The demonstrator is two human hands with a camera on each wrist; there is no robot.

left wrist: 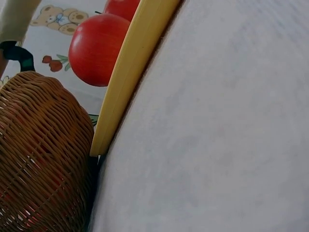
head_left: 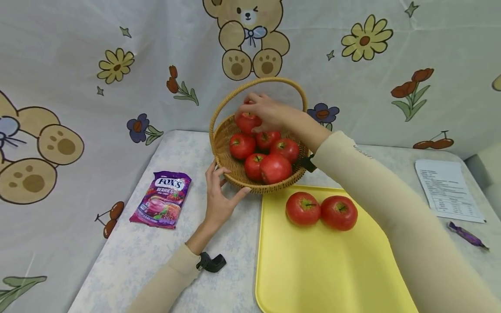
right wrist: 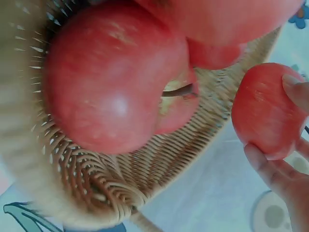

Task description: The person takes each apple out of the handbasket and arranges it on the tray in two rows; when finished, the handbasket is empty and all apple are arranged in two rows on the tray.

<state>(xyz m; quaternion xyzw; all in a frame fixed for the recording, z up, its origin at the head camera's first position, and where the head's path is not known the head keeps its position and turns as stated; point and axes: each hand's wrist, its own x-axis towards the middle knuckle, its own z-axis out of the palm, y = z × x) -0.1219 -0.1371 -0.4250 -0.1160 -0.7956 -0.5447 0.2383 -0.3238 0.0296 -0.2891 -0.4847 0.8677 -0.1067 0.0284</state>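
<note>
Above the far left of a wicker basket, my right hand holds a red apple between thumb and fingertips. In the right wrist view this apple is apart from the others, beside the basket's rim. Several more red apples lie inside the basket. My left hand touches the basket's near left side, fingers and thumb spread along it. The left wrist view shows the basket's woven side, but not the left hand itself.
Just in front of the basket is a yellow tray bearing two red apples. A purple candy bag lies at the left. Printed paper and a purple wrapped candy lie at the right. A patterned cloth hangs behind.
</note>
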